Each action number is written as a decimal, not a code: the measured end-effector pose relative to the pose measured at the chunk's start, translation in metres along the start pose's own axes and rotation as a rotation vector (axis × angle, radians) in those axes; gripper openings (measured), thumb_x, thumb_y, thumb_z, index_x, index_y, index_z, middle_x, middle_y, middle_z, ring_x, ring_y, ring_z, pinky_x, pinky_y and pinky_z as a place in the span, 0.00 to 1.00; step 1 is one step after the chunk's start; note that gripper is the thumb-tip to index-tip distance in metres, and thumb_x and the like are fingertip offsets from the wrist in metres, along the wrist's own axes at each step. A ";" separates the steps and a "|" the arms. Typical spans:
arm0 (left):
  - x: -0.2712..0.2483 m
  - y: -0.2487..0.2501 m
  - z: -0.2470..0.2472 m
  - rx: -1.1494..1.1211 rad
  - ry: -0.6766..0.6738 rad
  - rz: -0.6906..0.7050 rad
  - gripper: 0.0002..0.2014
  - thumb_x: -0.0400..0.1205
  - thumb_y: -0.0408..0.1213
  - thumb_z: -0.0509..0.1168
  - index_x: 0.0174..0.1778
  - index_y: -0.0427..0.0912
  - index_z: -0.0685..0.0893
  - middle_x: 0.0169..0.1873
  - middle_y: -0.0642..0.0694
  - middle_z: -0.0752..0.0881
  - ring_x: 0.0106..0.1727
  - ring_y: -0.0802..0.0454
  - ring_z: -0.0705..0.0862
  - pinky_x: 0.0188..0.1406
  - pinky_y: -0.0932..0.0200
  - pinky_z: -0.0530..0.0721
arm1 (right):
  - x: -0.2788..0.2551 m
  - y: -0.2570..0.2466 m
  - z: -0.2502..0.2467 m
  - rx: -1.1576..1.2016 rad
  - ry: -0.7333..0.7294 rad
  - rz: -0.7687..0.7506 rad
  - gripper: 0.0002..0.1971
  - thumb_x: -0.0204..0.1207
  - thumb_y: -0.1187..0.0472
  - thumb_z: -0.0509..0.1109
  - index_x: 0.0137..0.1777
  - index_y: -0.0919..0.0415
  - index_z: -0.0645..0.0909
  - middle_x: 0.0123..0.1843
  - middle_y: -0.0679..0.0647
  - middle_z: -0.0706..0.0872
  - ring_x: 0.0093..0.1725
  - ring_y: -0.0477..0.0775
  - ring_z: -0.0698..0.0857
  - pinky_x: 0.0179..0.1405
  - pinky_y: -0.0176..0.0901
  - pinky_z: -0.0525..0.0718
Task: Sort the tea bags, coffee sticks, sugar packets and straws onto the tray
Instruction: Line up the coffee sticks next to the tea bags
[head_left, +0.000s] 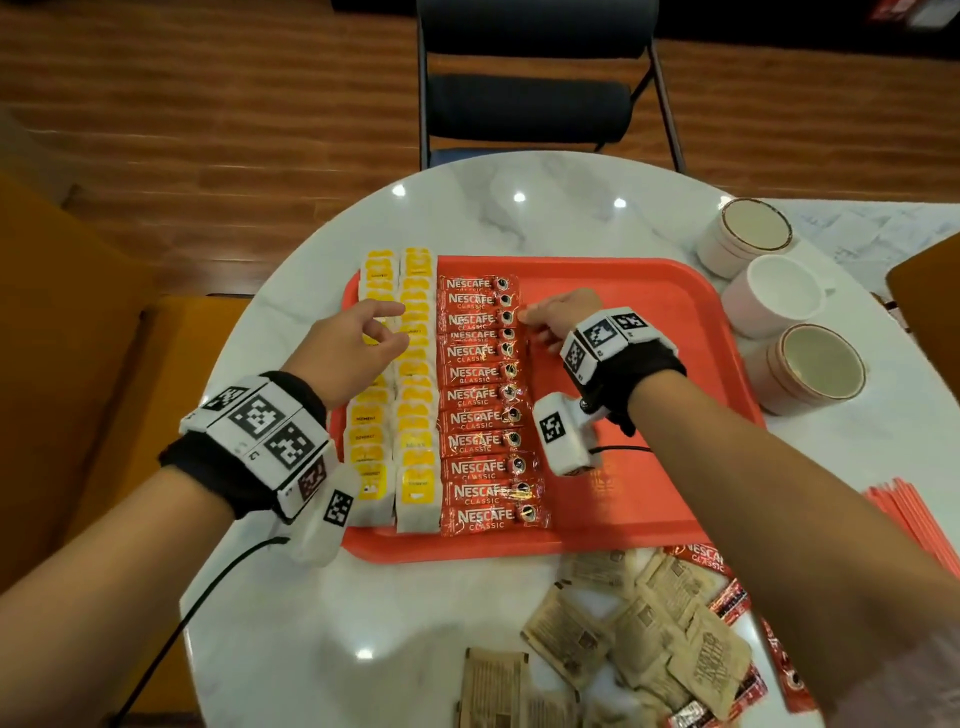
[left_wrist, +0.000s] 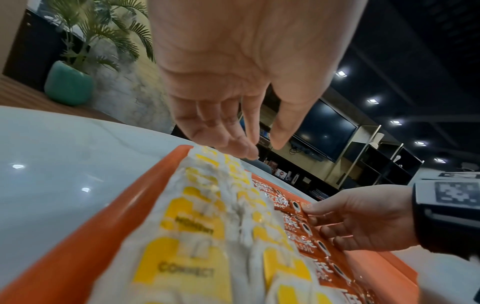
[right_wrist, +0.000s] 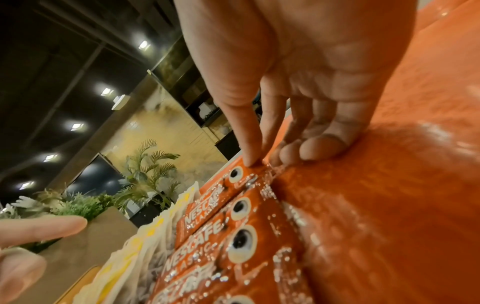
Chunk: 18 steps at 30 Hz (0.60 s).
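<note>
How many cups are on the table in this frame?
3, in a row on the table right of the tray: far cup, middle cup, near cup. None seems hidden.

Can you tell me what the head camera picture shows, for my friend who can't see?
A person's right hand touches a row of red coffee sticks on a red tray, beside yellow tea bags. The left hand hovers open over them. Brown sugar packets wait on the table.

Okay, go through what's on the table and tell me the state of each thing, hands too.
Tea bags: two columns on tray.
Coffee sticks: one column beside them.
Sugar packets: loose on table.
Straws: off tray.
Left hand: open, above tea bags.
Right hand: fingertips on coffee sticks.
</note>
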<state>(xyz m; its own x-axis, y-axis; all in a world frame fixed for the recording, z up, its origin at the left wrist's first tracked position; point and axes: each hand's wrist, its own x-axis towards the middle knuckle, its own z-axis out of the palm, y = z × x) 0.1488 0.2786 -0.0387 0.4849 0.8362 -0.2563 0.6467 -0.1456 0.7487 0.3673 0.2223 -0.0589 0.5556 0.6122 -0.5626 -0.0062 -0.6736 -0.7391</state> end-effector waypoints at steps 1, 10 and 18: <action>-0.001 -0.001 0.000 -0.005 0.002 -0.002 0.18 0.83 0.40 0.62 0.69 0.48 0.75 0.35 0.56 0.77 0.35 0.61 0.77 0.33 0.72 0.72 | 0.001 0.000 0.000 -0.019 0.002 0.002 0.04 0.71 0.65 0.74 0.42 0.63 0.81 0.31 0.51 0.81 0.28 0.47 0.77 0.12 0.27 0.73; -0.005 -0.006 0.000 -0.052 0.018 -0.041 0.16 0.83 0.40 0.62 0.67 0.48 0.74 0.36 0.54 0.76 0.37 0.56 0.78 0.37 0.69 0.74 | 0.006 0.003 0.002 -0.073 0.021 -0.003 0.05 0.72 0.65 0.73 0.36 0.62 0.80 0.29 0.54 0.81 0.19 0.44 0.76 0.11 0.28 0.72; -0.010 -0.002 -0.003 -0.044 0.012 -0.038 0.14 0.83 0.39 0.62 0.64 0.49 0.75 0.35 0.53 0.76 0.36 0.56 0.78 0.36 0.69 0.74 | 0.010 0.010 -0.008 -0.044 0.036 -0.008 0.12 0.68 0.56 0.77 0.37 0.60 0.77 0.31 0.54 0.82 0.27 0.50 0.79 0.29 0.40 0.80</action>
<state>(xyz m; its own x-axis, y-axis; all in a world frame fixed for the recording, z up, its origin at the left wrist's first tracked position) 0.1408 0.2719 -0.0359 0.4527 0.8472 -0.2779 0.6383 -0.0904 0.7644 0.3792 0.2184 -0.0694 0.5849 0.6032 -0.5423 0.0346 -0.6865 -0.7263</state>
